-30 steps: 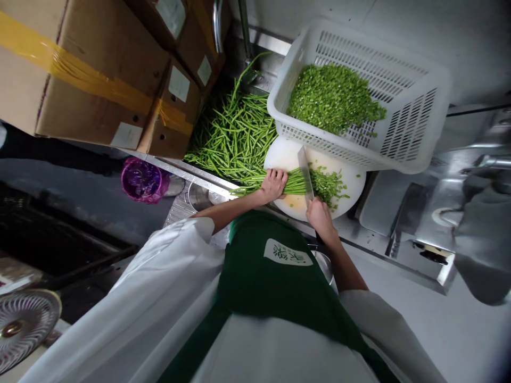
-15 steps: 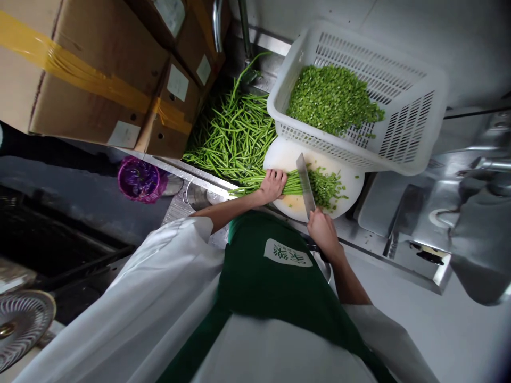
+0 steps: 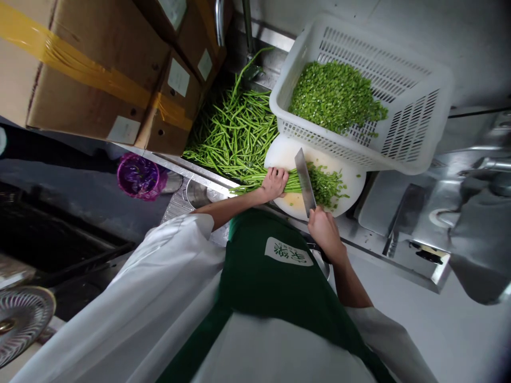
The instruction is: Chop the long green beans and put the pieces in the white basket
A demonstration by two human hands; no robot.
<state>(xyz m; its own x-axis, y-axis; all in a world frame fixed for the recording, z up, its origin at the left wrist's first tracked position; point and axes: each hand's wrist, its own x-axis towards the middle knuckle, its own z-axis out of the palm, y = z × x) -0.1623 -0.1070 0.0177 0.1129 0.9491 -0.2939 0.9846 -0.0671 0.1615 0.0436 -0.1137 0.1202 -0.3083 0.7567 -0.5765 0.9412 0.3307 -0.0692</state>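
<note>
On a round white cutting board [image 3: 279, 150] lies a bunch of long green bean stalks [image 3: 293, 182], with my left hand [image 3: 274, 183] wrapped over it. My right hand [image 3: 324, 230] grips the handle of a cleaver [image 3: 305, 183], whose broad blade stands across the bunch just right of my left fingers. Small cut green pieces [image 3: 328, 187] are heaped on the board to the right of the blade. A large pile of uncut long beans [image 3: 235, 135] fills the sink to the left of the board.
A white perforated basket [image 3: 415, 64] holding chopped green pieces [image 3: 335, 98] stands behind the board, overlapping its back edge. Cardboard boxes [image 3: 99, 69] are stacked at the left. A second knife [image 3: 403, 215] lies right of the board. A purple-lined bin [image 3: 139, 178] stands lower left.
The cleaver has shifted very slightly to the left along the bunch. My left hand keeps its grip in nearly the same place, and the view has tilted a little.
</note>
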